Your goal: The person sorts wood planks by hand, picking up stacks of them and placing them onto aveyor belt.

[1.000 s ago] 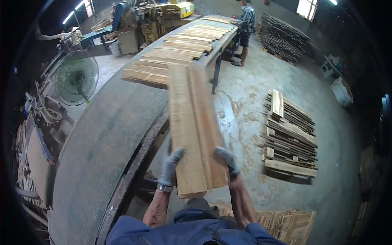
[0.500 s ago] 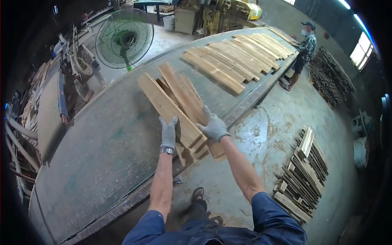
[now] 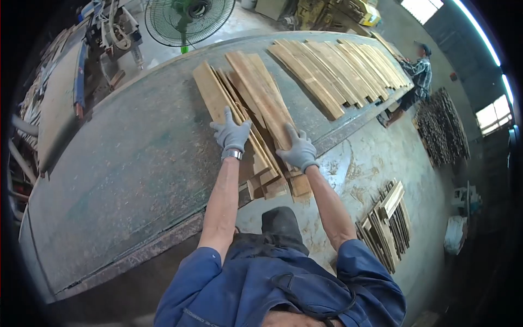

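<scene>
A loose stack of wooden planks (image 3: 261, 95) lies across the table (image 3: 147, 147) in front of me, its near ends reaching past the table edge. My left hand (image 3: 232, 134), in a grey glove, rests on the left plank (image 3: 210, 90) with its fingers spread. Gloved as well, my right hand (image 3: 299, 150) grips the near part of the upper right plank (image 3: 259, 90), the thumb on its left side and the fingers over the top. A dark gap runs between the two groups of planks.
A row of planks (image 3: 332, 76) lies farther along the table. A person (image 3: 418, 71) stands at the far end. Behind the table is a green fan (image 3: 190, 19). On the floor to the right are a plank pile (image 3: 384, 223) and a larger stack (image 3: 442, 128).
My left hand has moved from the left plank's side up onto its top, fingers spreading. The right plank has shifted apart from the left ones. My view has tilted down, and the far person bends.
</scene>
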`<act>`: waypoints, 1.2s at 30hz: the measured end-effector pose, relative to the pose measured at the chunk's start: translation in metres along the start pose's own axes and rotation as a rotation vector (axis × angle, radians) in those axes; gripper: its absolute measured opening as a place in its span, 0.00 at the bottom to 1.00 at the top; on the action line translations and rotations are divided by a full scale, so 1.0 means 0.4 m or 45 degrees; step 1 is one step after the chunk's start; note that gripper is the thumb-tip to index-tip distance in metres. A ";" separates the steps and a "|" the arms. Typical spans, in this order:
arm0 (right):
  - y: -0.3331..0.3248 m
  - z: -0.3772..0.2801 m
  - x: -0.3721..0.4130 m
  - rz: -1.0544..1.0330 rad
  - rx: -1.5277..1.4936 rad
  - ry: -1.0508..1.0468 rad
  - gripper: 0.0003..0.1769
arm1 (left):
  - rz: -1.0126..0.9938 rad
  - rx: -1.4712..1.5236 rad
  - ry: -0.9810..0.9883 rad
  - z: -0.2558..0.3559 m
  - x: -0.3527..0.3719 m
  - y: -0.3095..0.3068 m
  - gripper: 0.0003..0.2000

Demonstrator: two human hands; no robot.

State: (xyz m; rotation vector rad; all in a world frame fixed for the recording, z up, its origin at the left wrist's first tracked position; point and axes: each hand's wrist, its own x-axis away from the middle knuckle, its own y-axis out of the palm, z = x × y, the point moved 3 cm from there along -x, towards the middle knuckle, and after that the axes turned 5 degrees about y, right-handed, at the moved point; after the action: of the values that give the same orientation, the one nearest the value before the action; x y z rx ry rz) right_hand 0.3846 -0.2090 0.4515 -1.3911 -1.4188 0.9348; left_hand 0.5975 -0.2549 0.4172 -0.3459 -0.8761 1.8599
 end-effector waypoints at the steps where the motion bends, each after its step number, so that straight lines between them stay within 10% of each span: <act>1: -0.017 0.019 -0.014 -0.133 -0.074 0.077 0.53 | 0.008 0.036 0.019 -0.023 -0.014 -0.006 0.46; 4: 0.020 0.140 -0.104 -0.163 -0.869 -0.366 0.51 | 0.122 -0.020 0.129 -0.135 -0.042 -0.051 0.39; 6: -0.036 0.186 -0.128 -0.541 -1.385 0.040 0.46 | 0.058 -0.264 -0.010 -0.176 -0.026 -0.118 0.40; 8: -0.058 0.209 -0.154 -0.471 -1.330 0.140 0.45 | 0.258 -0.350 0.035 -0.187 -0.012 -0.117 0.40; 11: 0.081 0.331 -0.326 0.157 -0.976 -0.379 0.45 | 0.351 -0.346 0.303 -0.081 0.058 -0.064 0.37; 14: 0.031 0.321 -0.339 -0.050 -0.112 0.073 0.45 | 0.200 -0.360 0.548 0.092 0.128 0.078 0.31; 17: 0.042 0.320 -0.350 0.271 0.299 -0.145 0.46 | 0.165 -0.456 0.433 0.115 0.095 0.187 0.25; 20: 0.055 0.208 -0.319 0.254 -0.507 -0.314 0.51 | 0.138 -0.650 0.244 0.089 0.082 0.176 0.22; 26: 0.026 0.068 -0.255 -0.025 -0.099 -0.411 0.57 | 0.157 -1.375 0.022 -0.028 0.028 0.042 0.22; 36: 0.031 0.304 -0.579 0.125 -0.230 -0.330 0.46 | 0.404 -0.936 -0.141 -0.216 0.000 -0.063 0.31</act>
State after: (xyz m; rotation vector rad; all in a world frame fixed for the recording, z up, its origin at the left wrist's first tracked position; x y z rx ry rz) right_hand 0.2609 -0.4289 0.3812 -1.5257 -1.6743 1.1044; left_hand 0.6652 -0.2133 0.3748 -0.8779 -1.6523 1.7863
